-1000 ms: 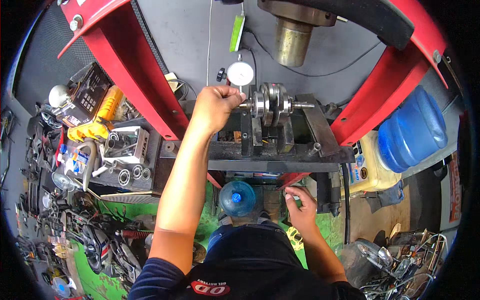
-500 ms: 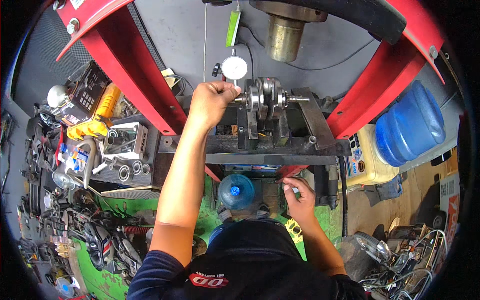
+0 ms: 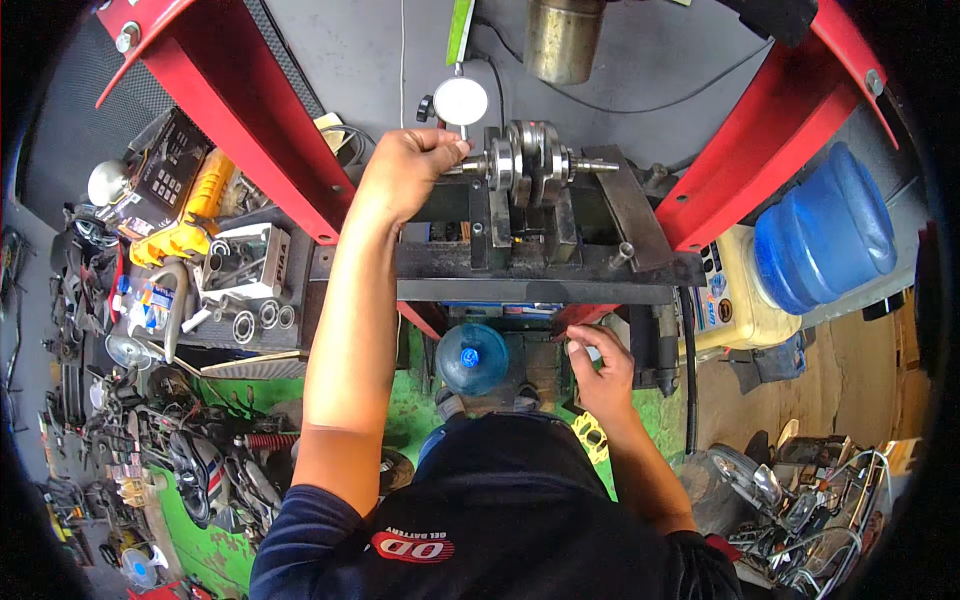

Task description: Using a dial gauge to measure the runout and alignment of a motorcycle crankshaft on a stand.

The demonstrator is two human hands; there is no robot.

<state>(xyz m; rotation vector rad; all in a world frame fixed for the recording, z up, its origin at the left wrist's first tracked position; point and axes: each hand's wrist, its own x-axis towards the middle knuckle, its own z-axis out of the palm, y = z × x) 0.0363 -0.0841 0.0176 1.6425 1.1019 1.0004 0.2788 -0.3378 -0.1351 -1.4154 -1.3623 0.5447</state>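
Observation:
A metal crankshaft [image 3: 541, 165] lies crosswise on upright supports of a dark steel press frame. My left hand [image 3: 405, 172] is closed at its left shaft end, thumb and fingers pinched together. Just above those fingertips stands a round white dial gauge [image 3: 461, 101] with a black knob; its stem reaches down beside my thumb and its tip is hidden. My right hand [image 3: 603, 372] hangs lower, in front of the frame, with fingers loosely bent and apart from the thumb. A pale patch shows in that gap, and I see nothing clearly gripped there.
Red press posts [image 3: 262, 120] rise on both sides. A metal ram [image 3: 562, 42] hangs above the crankshaft. At left, a bench holds bearings [image 3: 243, 327] and a yellow tool [image 3: 190, 225]. A blue water jug [image 3: 822, 240] sits at right; another bottle [image 3: 472, 360] stands near my feet.
The whole view has shifted slightly, so the crankshaft, gauge and frame sit higher in the picture. My left hand stays at the shaft end, and my right hand keeps nearly the same pose.

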